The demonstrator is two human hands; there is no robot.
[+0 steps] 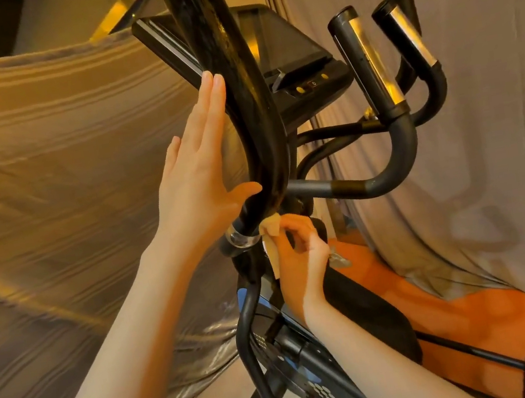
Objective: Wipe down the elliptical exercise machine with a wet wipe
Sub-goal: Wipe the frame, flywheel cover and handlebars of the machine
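Observation:
The black elliptical machine fills the middle of the view. Its curved left handlebar [245, 104] runs from the top down to a chrome collar [241, 238]. My left hand [199, 160] lies flat against the bar's left side, fingers straight and thumb touching the lower bend. My right hand [300, 248] pinches a crumpled pale wet wipe [272, 242] just below the bar's bottom end, beside the collar. The console [289, 55] sits behind the bar.
Two fixed grips with metal sensor plates [369, 59] stand right of the console. Beige sheets [40, 166] hang at left and right. An orange mat [446, 307] lies at lower right. The machine's lower frame and blue-trimmed housing [293, 350] sit below my hands.

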